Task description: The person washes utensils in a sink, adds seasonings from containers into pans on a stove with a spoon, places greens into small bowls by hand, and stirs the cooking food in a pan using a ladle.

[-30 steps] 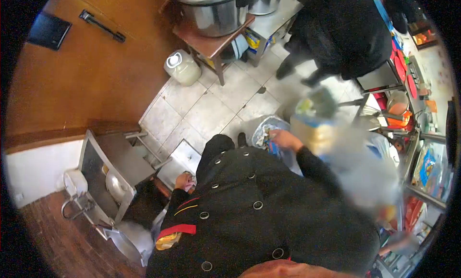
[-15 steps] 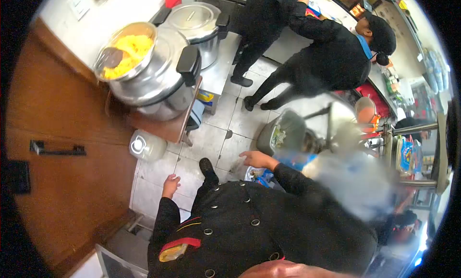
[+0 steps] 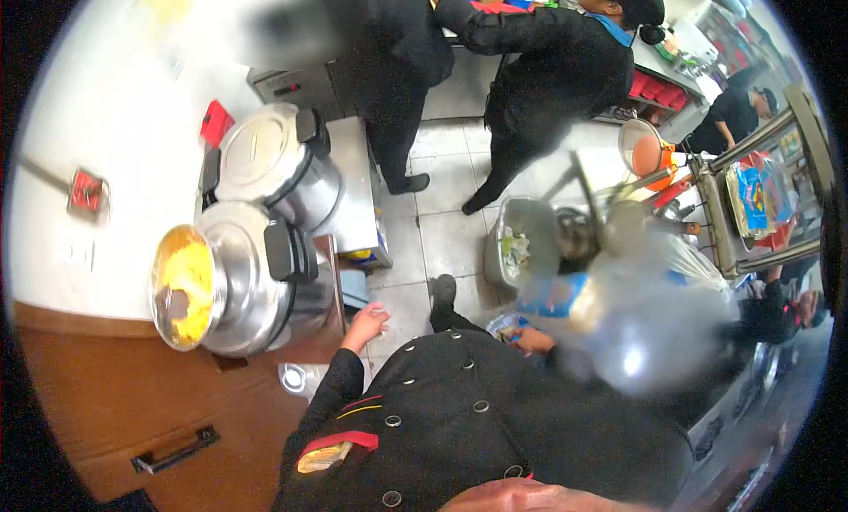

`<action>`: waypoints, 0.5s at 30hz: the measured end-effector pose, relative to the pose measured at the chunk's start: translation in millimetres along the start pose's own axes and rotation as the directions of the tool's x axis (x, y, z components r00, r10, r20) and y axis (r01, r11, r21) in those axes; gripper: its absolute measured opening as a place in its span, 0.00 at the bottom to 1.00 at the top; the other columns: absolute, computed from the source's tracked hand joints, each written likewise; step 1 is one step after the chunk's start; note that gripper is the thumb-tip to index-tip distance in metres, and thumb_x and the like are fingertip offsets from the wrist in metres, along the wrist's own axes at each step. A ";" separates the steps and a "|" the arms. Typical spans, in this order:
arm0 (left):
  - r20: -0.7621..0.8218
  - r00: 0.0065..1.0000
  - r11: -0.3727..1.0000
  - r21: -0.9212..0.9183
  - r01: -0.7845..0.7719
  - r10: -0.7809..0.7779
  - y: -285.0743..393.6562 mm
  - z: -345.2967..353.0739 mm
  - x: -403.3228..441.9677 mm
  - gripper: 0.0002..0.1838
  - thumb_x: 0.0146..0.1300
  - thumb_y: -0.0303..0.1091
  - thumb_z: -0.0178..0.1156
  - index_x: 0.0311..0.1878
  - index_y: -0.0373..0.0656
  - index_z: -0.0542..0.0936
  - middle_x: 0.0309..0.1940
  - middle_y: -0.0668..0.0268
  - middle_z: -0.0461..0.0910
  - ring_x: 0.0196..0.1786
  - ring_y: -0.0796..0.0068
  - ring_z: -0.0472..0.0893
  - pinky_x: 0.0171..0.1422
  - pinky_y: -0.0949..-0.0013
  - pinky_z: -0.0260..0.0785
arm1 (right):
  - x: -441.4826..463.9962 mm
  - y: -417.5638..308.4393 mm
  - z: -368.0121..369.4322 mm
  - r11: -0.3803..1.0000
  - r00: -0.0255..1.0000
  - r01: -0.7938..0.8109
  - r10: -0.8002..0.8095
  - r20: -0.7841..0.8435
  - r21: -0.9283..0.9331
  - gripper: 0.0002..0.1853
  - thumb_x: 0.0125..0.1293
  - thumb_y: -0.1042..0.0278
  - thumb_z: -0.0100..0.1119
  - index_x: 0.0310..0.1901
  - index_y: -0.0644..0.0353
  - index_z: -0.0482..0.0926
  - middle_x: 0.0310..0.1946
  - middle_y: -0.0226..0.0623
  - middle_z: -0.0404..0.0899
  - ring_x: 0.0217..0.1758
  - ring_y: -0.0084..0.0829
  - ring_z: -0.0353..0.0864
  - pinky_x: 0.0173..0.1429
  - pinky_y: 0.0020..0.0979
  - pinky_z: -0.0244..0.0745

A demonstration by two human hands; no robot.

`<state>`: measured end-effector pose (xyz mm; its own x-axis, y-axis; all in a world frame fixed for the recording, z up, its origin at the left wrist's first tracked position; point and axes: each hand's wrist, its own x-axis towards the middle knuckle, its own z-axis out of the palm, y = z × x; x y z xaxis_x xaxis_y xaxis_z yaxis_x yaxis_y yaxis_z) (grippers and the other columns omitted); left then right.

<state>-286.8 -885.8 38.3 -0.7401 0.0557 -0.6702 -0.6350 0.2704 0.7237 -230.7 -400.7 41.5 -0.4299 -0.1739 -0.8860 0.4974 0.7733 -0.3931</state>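
My left hand (image 3: 366, 326) hangs in front of my black jacket, near the brown stand under the pots. Its fingers are loosely bent and apart, with nothing in them. My right hand (image 3: 533, 341) is low at my other side, beside a small bin with a plastic liner (image 3: 503, 326). Its fingers are small and partly hidden, so I cannot tell whether they touch the liner. To my left, a metal bowl of yellow food (image 3: 188, 282) with a dark utensil in it rests on a large lidded pot (image 3: 243, 309). A second lidded pot (image 3: 287, 172) stands behind.
Two people in black (image 3: 565, 88) stand at the counter ahead. A grey bin with scraps (image 3: 521, 242) is on the tiled floor (image 3: 406, 287). At the right are a metal rack (image 3: 768, 256) and an orange container (image 3: 652, 156). A blur on the lens covers part of the right side.
My view has turned left and moved forward; the pots and bowl look lower and the people shift left. My left hand is now by the stand; my right hand has drawn closer to my body.
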 end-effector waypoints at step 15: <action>-0.091 0.985 0.984 -0.118 0.135 -0.146 127.3 -12.9 139.7 0.27 0.64 0.42 0.63 0.60 0.37 0.70 0.36 0.63 0.80 0.33 0.67 0.87 0.24 0.73 0.70 | 121.4 -222.2 -300.9 0.876 0.896 0.436 -0.400 -0.194 0.206 0.23 0.62 0.65 0.60 0.59 0.59 0.75 0.30 0.37 0.83 0.33 0.26 0.82 0.33 0.30 0.76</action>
<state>-474.0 -856.0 38.9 -0.6568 -0.0716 -0.7507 -0.7504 0.1602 0.6413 -620.2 -410.2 95.4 -0.7302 -0.3472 -0.5885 0.4036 0.4758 -0.7815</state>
